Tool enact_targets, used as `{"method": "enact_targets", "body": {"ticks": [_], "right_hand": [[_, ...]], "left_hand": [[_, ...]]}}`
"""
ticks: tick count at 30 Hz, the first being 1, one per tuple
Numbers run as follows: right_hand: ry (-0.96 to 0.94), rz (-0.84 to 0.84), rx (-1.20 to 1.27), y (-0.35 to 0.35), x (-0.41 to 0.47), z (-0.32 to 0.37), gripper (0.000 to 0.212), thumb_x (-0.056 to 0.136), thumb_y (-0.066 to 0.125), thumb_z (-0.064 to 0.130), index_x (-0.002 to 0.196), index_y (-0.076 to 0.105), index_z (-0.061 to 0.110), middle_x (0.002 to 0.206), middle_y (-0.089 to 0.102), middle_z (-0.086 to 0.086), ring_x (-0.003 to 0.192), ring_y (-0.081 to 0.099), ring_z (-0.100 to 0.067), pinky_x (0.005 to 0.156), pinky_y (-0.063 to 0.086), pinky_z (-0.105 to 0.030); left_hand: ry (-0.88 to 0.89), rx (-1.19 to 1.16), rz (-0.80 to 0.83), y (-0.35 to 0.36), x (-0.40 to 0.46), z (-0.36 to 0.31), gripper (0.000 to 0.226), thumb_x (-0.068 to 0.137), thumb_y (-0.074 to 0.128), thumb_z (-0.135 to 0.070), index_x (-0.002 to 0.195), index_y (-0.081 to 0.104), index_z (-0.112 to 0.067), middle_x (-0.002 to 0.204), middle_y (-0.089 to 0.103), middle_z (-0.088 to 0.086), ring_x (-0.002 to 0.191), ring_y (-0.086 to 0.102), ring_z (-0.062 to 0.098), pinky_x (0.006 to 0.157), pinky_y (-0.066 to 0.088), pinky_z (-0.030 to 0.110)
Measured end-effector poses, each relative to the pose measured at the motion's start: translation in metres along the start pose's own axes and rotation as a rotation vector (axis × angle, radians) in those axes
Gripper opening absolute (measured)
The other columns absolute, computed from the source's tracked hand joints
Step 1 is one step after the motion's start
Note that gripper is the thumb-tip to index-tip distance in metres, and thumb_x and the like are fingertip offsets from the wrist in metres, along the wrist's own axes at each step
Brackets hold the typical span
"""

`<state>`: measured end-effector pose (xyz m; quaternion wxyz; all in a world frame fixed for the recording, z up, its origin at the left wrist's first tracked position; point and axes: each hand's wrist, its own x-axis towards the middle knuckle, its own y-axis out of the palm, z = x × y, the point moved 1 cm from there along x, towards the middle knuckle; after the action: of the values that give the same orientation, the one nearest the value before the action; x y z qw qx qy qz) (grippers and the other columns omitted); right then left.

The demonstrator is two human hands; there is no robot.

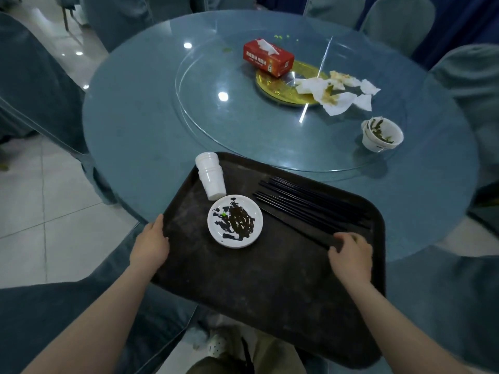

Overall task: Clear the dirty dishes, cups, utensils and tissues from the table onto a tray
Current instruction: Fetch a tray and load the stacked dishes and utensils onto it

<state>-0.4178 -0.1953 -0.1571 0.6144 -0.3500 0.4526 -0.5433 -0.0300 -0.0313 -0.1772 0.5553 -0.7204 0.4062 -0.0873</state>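
While my left hand (151,242) is gripping the near-left rim of the black tray (270,287), my right hand (351,256) is pinching the near ends of the black chopsticks (310,205) lying in it. Stacked white cups (210,175) and a sauce-smeared plate (235,221) are sitting on the tray too. Across the round glass surface (140,130), soiled tissues (334,94), two nested bowls (382,134) and a red tissue box (268,57) are waiting on the far right, with covered chairs (399,22) ringing the edge.

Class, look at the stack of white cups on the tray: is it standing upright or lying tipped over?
Tipped over. The stack of white cups lies on its side at the tray's far left corner.
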Motion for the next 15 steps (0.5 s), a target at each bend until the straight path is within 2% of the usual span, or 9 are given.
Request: {"method": "enact_targets", "body": {"ticks": [3, 5, 10, 15], "right_hand": [[0.149, 0.019, -0.085, -0.006, -0.003, -0.038, 0.051, 0.090, 0.052, 0.017, 0.140, 0.041, 0.020, 0.154, 0.019, -0.017, 0.140, 0.018, -0.035, 0.113, 0.026, -0.048], [0.221, 0.086, -0.061, -0.004, -0.002, -0.054, 0.055, 0.090, 0.049, 0.017, 0.144, 0.036, 0.019, 0.156, 0.011, -0.017, 0.140, 0.018, -0.038, 0.113, 0.026, -0.048], [0.282, 0.081, -0.047, -0.003, 0.007, -0.063, 0.057, 0.089, 0.052, 0.022, 0.144, 0.039, 0.015, 0.153, 0.019, -0.024, 0.128, 0.037, -0.044, 0.107, 0.035, -0.046], [0.301, 0.078, -0.032, -0.003, 0.022, -0.057, 0.056, 0.086, 0.054, 0.028, 0.140, 0.046, 0.016, 0.145, 0.036, -0.021, 0.127, 0.039, -0.041, 0.106, 0.036, -0.046]], "left_hand": [[-0.006, -0.006, -0.059, -0.003, 0.004, 0.005, 0.061, 0.091, 0.041, -0.001, 0.148, 0.033, -0.020, 0.132, 0.049, 0.020, 0.115, 0.051, 0.038, 0.094, 0.043, 0.045], [-0.004, 0.019, -0.083, -0.005, 0.007, 0.007, 0.063, 0.088, 0.039, 0.003, 0.146, 0.037, -0.021, 0.129, 0.053, 0.019, 0.113, 0.053, 0.038, 0.091, 0.044, 0.044], [-0.003, -0.014, -0.078, -0.004, 0.007, 0.009, 0.052, 0.087, 0.047, -0.002, 0.137, 0.048, -0.018, 0.119, 0.062, 0.019, 0.107, 0.057, 0.038, 0.089, 0.047, 0.045], [-0.049, -0.008, -0.033, -0.003, -0.005, 0.017, 0.045, 0.086, 0.054, -0.009, 0.130, 0.047, -0.017, 0.114, 0.063, 0.017, 0.102, 0.059, 0.037, 0.081, 0.047, 0.042]]}}
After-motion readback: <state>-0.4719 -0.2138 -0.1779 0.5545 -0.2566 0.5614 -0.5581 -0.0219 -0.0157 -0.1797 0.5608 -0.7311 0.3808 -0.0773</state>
